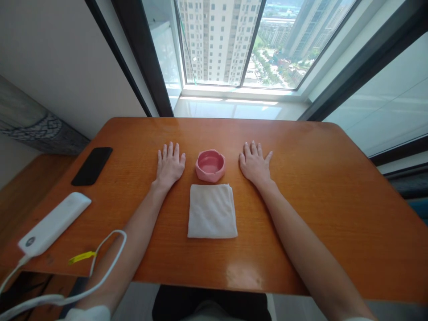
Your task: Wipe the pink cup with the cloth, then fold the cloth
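Note:
Both palms rest flat on the wooden table (317,200). My left hand (170,166) lies with fingers outstretched, just left of a pink faceted bowl (210,174), and does not touch it. On the bowl's other side, my right hand (256,165) is spread with its thumb apart, holding nothing. No contents show inside the bowl. Directly in front of it, nearer to me, lies a folded white cloth (212,211), squared to the table edge.
A black phone (92,166) lies on the table's left side. Nearer me is a white power bank (55,223); a white cable (115,263) with a yellow tag (82,257) loops over my left forearm. Behind the table stands a window (220,44).

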The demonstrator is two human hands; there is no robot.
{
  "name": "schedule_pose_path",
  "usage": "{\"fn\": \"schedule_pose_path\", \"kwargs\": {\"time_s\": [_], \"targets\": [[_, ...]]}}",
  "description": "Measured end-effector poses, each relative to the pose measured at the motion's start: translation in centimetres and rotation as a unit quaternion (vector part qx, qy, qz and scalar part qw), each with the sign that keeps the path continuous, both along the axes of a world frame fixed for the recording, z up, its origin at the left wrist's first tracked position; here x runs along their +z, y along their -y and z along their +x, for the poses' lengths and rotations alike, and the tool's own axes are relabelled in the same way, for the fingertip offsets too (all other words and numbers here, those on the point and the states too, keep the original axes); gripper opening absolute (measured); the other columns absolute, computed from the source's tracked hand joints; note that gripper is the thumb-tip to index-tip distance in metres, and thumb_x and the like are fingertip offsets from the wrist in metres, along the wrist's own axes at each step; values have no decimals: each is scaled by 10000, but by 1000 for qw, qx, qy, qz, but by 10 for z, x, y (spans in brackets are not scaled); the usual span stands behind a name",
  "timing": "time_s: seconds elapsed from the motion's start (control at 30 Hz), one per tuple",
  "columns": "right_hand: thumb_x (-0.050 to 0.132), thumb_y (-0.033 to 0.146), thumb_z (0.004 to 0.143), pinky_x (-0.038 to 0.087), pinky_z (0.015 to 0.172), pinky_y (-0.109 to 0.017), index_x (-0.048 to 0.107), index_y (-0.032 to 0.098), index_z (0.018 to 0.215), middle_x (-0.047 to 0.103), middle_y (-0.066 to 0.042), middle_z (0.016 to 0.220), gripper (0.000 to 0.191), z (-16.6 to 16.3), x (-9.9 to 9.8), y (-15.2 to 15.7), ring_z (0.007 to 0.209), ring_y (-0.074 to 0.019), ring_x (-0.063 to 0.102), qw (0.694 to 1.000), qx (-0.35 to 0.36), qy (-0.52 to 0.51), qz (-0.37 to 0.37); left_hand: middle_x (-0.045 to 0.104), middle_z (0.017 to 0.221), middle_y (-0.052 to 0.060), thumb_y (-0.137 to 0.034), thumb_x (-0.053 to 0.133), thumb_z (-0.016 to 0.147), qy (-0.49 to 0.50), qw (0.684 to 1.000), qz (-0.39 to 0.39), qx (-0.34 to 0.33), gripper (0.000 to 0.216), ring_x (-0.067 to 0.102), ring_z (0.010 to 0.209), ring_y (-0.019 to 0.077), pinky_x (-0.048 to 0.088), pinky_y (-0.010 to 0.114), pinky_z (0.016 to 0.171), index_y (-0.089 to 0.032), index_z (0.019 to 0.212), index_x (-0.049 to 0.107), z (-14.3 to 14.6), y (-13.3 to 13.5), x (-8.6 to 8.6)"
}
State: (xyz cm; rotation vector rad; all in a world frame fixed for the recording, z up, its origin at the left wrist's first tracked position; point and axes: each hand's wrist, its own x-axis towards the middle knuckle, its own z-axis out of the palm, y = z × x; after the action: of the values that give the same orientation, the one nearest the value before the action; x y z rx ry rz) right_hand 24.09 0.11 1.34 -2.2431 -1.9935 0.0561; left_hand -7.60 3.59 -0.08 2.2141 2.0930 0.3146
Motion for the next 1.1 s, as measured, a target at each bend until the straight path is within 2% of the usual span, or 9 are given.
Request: {"fn": "schedule_pose_path", "kwargs": {"time_s": [0.6,0.83,0.9,1.0,1.1], "targets": [[230,418,1155,175,1309,-866,375,132,1755,310,-221,1854,680,2,3,0,1734,-429,255,1000,0,-7,2,320,1839,211,-454,330,1140,21,999,25,-9,707,286,1733,435,213,653,1424,-73,1730,417,-3,0,-3],[252,423,1150,151,1302,-876,392,134,1747,327,-226,1846,678,4,0,0,1730,-437,251,999,3,-29,13,306,1844,218,-449,326,1141,19,1000,17,-8,709,269,1737,440,195,647,1430,-58,1726,415,-1,2,1],[249,420,1150,154,1303,-875,389,132,1747,326,-228,1847,678,4,1,0,1729,-434,254,1000,3,-24,11,349,1831,207,-427,307,1149,32,999,20,-3,675,291,1730,430,201,645,1428,-72,1704,458,-2,3,3],[237,419,1153,164,1307,-869,378,137,1753,310,-222,1854,678,4,1,-1,1732,-429,253,1000,-1,-13,2,563,1695,201,-320,240,1154,106,991,80,-2,603,500,1617,345,335,569,1392,-97,1643,514,1,8,10],[243,426,1152,158,1305,-873,383,140,1751,307,-220,1856,678,4,2,-2,1730,-434,254,1000,-3,-20,2,678,1535,172,-225,284,1115,203,951,222,-68,541,634,1448,270,462,463,1313,-129,1590,525,15,24,30]]}}
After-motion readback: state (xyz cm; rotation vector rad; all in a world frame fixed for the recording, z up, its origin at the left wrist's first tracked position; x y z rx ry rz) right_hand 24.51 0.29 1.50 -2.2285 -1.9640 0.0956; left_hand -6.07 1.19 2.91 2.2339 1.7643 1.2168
